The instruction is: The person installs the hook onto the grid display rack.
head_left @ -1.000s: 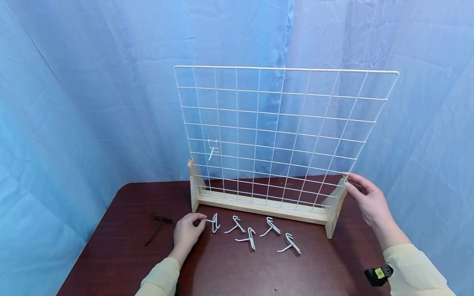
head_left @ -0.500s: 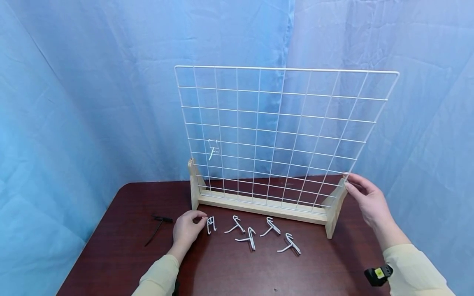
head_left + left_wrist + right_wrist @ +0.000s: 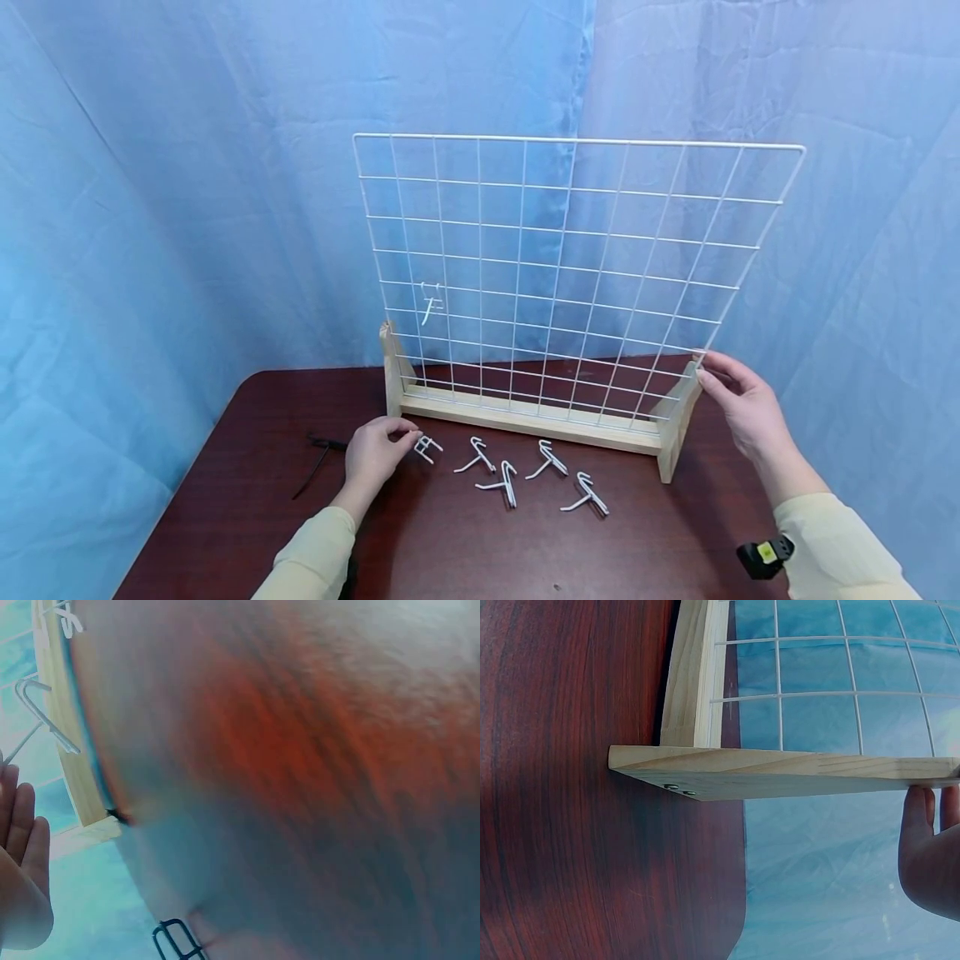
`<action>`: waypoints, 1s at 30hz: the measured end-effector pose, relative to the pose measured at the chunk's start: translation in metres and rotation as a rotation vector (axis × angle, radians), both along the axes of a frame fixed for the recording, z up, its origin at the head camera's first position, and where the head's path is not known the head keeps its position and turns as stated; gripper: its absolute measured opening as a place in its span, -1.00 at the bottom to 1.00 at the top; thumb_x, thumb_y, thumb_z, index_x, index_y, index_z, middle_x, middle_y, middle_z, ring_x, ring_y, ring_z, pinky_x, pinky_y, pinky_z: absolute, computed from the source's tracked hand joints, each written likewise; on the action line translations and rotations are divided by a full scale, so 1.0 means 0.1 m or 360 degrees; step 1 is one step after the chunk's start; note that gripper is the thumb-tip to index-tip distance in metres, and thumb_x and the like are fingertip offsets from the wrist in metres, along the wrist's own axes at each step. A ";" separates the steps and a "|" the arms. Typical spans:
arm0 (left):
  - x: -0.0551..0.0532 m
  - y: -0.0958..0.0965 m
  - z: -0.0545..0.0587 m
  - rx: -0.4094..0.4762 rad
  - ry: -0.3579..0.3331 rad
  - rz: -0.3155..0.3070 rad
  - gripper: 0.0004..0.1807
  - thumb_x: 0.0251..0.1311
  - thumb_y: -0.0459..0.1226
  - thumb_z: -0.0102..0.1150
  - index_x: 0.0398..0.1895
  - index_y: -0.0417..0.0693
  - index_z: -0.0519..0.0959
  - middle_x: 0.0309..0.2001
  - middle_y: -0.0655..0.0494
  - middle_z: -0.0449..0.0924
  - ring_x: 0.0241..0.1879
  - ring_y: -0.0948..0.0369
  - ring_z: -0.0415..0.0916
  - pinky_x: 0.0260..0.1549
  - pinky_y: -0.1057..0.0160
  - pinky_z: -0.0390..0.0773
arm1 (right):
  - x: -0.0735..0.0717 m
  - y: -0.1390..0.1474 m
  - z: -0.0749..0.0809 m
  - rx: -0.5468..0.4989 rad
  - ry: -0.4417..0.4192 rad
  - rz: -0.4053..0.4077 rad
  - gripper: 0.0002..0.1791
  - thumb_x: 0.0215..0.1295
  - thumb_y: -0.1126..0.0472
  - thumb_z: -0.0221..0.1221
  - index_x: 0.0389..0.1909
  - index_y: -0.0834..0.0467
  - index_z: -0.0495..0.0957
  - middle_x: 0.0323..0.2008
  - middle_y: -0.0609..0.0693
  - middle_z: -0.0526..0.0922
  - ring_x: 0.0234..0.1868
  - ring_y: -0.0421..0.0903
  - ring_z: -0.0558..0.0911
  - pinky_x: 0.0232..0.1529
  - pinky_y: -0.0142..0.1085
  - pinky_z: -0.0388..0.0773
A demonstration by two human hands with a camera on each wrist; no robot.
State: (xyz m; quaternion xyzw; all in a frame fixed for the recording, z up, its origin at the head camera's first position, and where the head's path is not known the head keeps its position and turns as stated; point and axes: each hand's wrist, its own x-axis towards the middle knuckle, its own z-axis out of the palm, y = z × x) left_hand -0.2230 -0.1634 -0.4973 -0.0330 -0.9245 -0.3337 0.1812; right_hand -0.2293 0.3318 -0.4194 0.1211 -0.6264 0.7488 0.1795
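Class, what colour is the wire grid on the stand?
The wire grid is white, best seen in the head view.

The left hand point(image 3: 372, 454) hides the stem end of its white hook point(image 3: 49, 724). In the left wrist view, a red-and-blue expanse point(image 3: 300, 787) is too blurred to tell, and the lower edge crops a black wire piece point(image 3: 175, 946). The right wrist view cuts off the right hand point(image 3: 934, 862) and the wire grid point(image 3: 779, 695)

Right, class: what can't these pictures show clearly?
Head view: gripped end of the held hook, covered by the left grip.
Left wrist: part of the black wire piece, cut by bottom edge.
Left wrist: grain of the tabletop, blurred.
Right wrist: part of the right grip, cut by right edge.
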 end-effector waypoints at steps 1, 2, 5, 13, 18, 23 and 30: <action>0.00 0.00 0.02 0.0010 -0.0006 0.0007 -0.92 0.05 -0.18 0.48 -0.37 0.09 0.78 -0.33 0.24 0.69 -0.31 0.18 0.61 -0.29 0.12 0.56 | 0.00 0.00 0.00 -0.0001 -0.0001 0.0000 -0.58 0.34 0.59 0.06 0.04 0.15 0.68 -0.11 -0.19 0.73 -0.09 -0.34 0.63 -0.09 -0.59 0.50; -0.01 0.01 0.03 0.0022 -0.0009 0.0014 -0.92 0.05 -0.18 0.49 -0.38 0.10 0.78 -0.34 0.24 0.69 -0.31 0.18 0.61 -0.28 0.11 0.57 | 0.00 0.00 0.00 0.0002 -0.0003 -0.0004 -0.58 0.34 0.59 0.06 0.04 0.15 0.68 -0.12 -0.19 0.73 -0.09 -0.34 0.63 -0.09 -0.59 0.50; -0.01 0.03 0.08 0.0078 -0.0018 0.0036 -0.93 0.04 -0.16 0.49 -0.40 0.12 0.78 -0.37 0.25 0.70 -0.31 0.17 0.64 -0.26 0.09 0.58 | 0.00 0.00 0.00 0.0013 -0.0014 -0.0016 -0.58 0.34 0.58 0.06 0.03 0.14 0.69 -0.13 -0.21 0.73 -0.09 -0.35 0.63 -0.09 -0.60 0.50; 0.00 0.10 0.23 0.0218 -0.0012 0.0102 -0.93 -0.01 -0.17 0.51 -0.47 0.10 0.78 -0.46 0.26 0.72 -0.35 0.15 0.66 -0.37 0.15 0.56 | -0.01 0.01 -0.01 0.0044 -0.0029 -0.0033 -0.59 0.35 0.56 0.08 0.04 0.12 0.69 -0.14 -0.23 0.72 -0.09 -0.36 0.63 -0.09 -0.60 0.49; 0.00 0.15 0.36 0.0253 -0.0015 0.0147 -0.90 -0.01 -0.16 0.50 -0.46 0.05 0.79 -0.43 0.20 0.73 -0.32 0.10 0.67 -0.38 0.14 0.56 | -0.01 0.01 -0.01 0.0032 -0.0024 -0.0035 -0.59 0.34 0.57 0.08 0.03 0.12 0.69 -0.13 -0.23 0.72 -0.09 -0.36 0.63 -0.10 -0.60 0.49; -0.01 0.20 0.48 0.0319 -0.0005 0.0180 -0.89 0.02 -0.16 0.49 -0.42 0.03 0.80 -0.41 0.17 0.74 -0.30 0.09 0.66 -0.36 0.12 0.56 | 0.00 0.00 -0.01 0.0019 -0.0025 -0.0034 -0.59 0.34 0.57 0.08 0.03 0.13 0.69 -0.13 -0.21 0.72 -0.10 -0.35 0.63 -0.10 -0.60 0.50; -0.01 0.27 0.63 0.0396 0.0063 0.0212 -0.87 0.02 -0.17 0.50 -0.40 0.00 0.81 -0.42 0.15 0.74 -0.33 0.11 0.64 -0.37 0.14 0.55 | 0.00 -0.01 0.00 -0.0002 -0.0008 -0.0020 -0.59 0.34 0.59 0.06 0.03 0.16 0.68 -0.13 -0.19 0.73 -0.09 -0.34 0.62 -0.10 -0.59 0.50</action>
